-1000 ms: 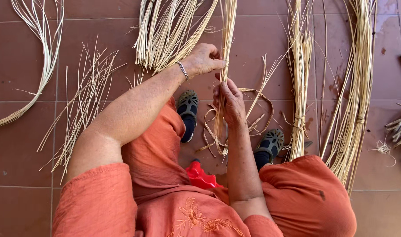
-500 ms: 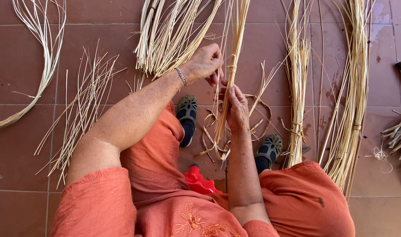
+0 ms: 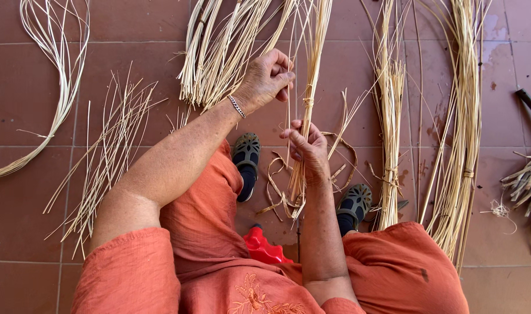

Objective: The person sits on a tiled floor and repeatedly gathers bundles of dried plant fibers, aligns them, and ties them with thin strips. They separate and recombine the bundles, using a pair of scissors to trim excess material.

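Reed bundle [image 3: 312,75] runs off top edge; its lower stalks hidden behind right hand [image 3: 307,150]. Dark tool [image 3: 530,103] cut by right edge. Red object [image 3: 262,247] partly hidden under orange clothing [image 3: 207,232].

Bare tiled floor [image 3: 132,23] lies open at far left and between the loose thin stalks [image 3: 105,157] and the far bundle [image 3: 219,52]. To the right, two long tied bundles [image 3: 390,110] [image 3: 466,128] fence the floor; coiled strips [image 3: 341,157] clutter the space between the shoes [image 3: 246,156].
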